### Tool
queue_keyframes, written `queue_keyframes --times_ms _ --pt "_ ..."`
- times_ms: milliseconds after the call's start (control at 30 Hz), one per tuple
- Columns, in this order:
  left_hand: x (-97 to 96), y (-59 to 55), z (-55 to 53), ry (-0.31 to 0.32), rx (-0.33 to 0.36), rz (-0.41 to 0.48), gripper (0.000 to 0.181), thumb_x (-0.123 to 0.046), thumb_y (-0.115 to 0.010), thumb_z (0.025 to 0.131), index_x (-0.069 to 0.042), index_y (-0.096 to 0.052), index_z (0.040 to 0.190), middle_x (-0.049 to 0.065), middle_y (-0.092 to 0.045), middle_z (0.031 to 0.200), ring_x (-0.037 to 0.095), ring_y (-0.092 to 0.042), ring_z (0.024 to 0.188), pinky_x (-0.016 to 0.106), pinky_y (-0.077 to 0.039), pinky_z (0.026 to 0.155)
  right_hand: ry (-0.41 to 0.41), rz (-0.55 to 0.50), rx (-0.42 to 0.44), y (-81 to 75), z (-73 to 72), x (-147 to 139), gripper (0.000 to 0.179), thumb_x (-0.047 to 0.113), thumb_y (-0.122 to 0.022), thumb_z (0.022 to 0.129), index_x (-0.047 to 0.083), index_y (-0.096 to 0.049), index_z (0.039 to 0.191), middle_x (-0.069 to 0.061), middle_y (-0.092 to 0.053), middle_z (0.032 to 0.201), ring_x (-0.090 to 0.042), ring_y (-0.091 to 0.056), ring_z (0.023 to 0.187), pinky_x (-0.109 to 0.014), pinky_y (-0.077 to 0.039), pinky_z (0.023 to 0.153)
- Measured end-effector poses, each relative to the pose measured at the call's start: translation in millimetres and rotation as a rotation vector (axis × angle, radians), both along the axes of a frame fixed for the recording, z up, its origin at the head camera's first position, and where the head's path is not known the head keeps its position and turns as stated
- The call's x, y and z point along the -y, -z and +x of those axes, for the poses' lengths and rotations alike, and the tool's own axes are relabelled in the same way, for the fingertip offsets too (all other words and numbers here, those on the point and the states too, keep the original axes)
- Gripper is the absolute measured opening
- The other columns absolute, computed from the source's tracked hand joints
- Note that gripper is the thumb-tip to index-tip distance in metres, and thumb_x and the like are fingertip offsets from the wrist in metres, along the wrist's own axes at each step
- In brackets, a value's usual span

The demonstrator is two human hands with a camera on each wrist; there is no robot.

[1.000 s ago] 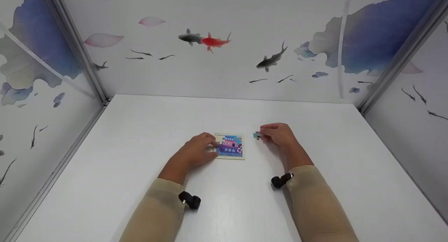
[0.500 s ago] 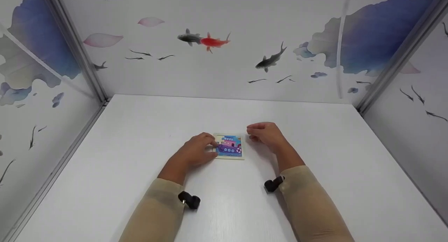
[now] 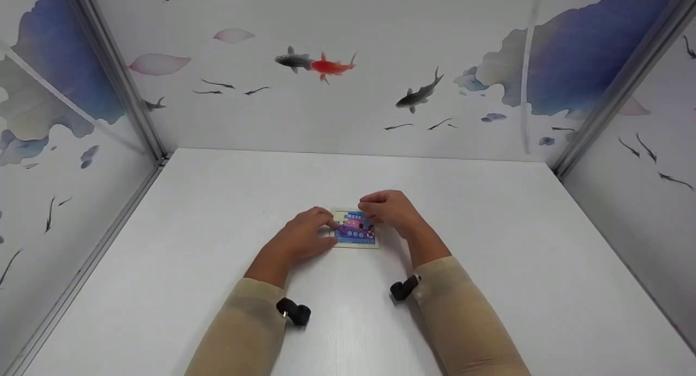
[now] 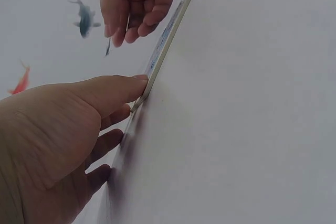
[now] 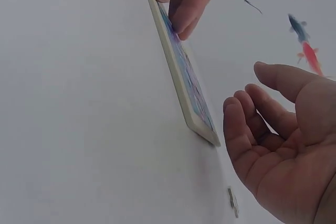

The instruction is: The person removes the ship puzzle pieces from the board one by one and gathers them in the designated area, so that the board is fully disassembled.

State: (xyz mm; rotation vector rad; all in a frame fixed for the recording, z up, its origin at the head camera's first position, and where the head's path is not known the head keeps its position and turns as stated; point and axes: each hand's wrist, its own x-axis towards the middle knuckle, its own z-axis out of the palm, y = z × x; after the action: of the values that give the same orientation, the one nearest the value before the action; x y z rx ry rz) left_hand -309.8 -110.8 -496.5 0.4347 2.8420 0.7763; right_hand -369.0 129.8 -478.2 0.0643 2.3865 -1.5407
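A small square jigsaw puzzle (image 3: 356, 232) with a pink and purple boat lies in a pale frame on the table. My left hand (image 3: 309, 232) grips its left side, thumb by the near corner and fingers over the left edge. Above the puzzle's far right corner is my right hand (image 3: 391, 210), thumb and forefinger pinched together. In the left wrist view a thin puzzle piece (image 4: 108, 47), seen edge-on, sticks out from those fingertips. The right wrist view shows my right hand (image 5: 283, 135) curled beside the frame; the piece is hidden there.
A small thin piece (image 5: 232, 201) lies on the table near my right hand in the right wrist view. White walls (image 3: 337, 115) with painted fish enclose the white table (image 3: 217, 185) at the back and both sides. Black wrist cameras (image 3: 293, 312) sit on both sleeves.
My right hand has moved left with the puzzle piece, from beside the puzzle to over its far right corner. My left hand has stayed on the puzzle's left side.
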Motion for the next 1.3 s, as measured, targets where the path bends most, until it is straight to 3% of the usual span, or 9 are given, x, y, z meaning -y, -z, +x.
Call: queue_keyframes --times_ms 400,567,733,1067,1300 --pt "1.0 -1.0 0.0 0.003 0.0 0.001 0.039 -0.04 -0.07 0.102 -0.023 -0.071 0.137 -0.002 -0.054 0.16 0.025 -0.044 0.157 0.051 -0.034 0.132 -0.038 0.056 -0.027 5.3 -0.3 12 0.027 0.037 -0.08 0.097 0.022 -0.079 0.119 -0.003 -0.077 0.116 -0.022 -0.073 0.1 -0.035 -0.062 0.098" --pt "1.8 0.1 -0.1 0.017 -0.008 -0.005 0.038 -0.039 -0.07 0.102 -0.023 -0.071 0.136 -0.001 -0.055 0.159 0.026 -0.045 0.155 0.05 -0.034 0.132 -0.064 0.127 -0.028 8.7 0.3 13 0.027 0.037 -0.081 0.096 0.024 -0.079 0.12 -0.001 -0.076 0.118 -0.021 -0.071 0.107 -0.039 -0.059 0.106" --pt "2.2 0.4 -1.0 0.026 -0.011 -0.007 0.038 -0.04 -0.07 0.102 -0.023 -0.071 0.136 -0.001 -0.054 0.159 0.026 -0.045 0.156 0.051 -0.035 0.132 -0.147 0.235 -0.045 7.0 3.4 14 0.03 0.035 -0.082 0.095 0.029 -0.078 0.124 0.0 -0.075 0.126 -0.023 -0.067 0.119 -0.046 -0.053 0.115" --pt "0.5 -0.9 -1.7 0.019 0.0 0.003 0.038 -0.038 -0.072 0.101 -0.022 -0.071 0.136 0.0 -0.054 0.159 0.027 -0.045 0.156 0.05 -0.035 0.132 -0.236 0.284 -0.023 4.5 0.9 14 0.028 0.03 -0.082 0.095 0.031 -0.079 0.124 0.001 -0.074 0.129 -0.022 -0.066 0.119 -0.045 -0.054 0.113" --pt "1.5 -1.6 -0.8 0.013 -0.001 -0.004 0.038 -0.038 -0.071 0.102 -0.022 -0.071 0.136 0.0 -0.055 0.159 0.027 -0.045 0.156 0.05 -0.035 0.131 -0.272 0.381 -0.008 -3.9 -3.1 21 0.029 0.026 -0.079 0.098 0.032 -0.079 0.126 0.0 -0.072 0.135 -0.024 -0.064 0.123 -0.05 -0.05 0.118"
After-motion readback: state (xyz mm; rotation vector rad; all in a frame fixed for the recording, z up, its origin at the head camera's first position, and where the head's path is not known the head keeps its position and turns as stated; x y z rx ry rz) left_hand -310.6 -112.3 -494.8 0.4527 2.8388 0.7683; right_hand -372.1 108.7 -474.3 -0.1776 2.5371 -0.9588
